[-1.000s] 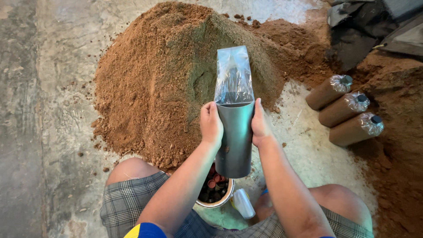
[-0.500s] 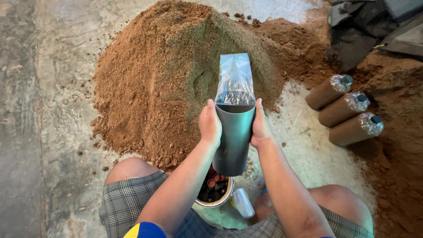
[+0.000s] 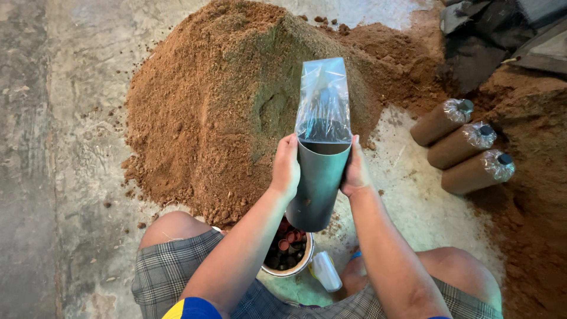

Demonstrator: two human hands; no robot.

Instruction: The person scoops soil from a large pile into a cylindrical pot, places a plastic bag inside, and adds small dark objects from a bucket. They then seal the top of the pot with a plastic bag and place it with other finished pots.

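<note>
Concrete floor [image 3: 71,177] | bowl [image 3: 289,269] half-hidden behind tube [image 3: 318,183] (contents unclear) | both hands grip

tube [image 3: 316,186]: dark grey-green cylinder, smooth, open at the top, held upright with a slight tilt between both hands, out in front of the knees over the floor
bag [image 3: 323,103]: clear plastic, crinkly, sticks up out of the tube's mouth, top end open and a bit floppy
spot: right in front of the big brown dirt pile
</note>
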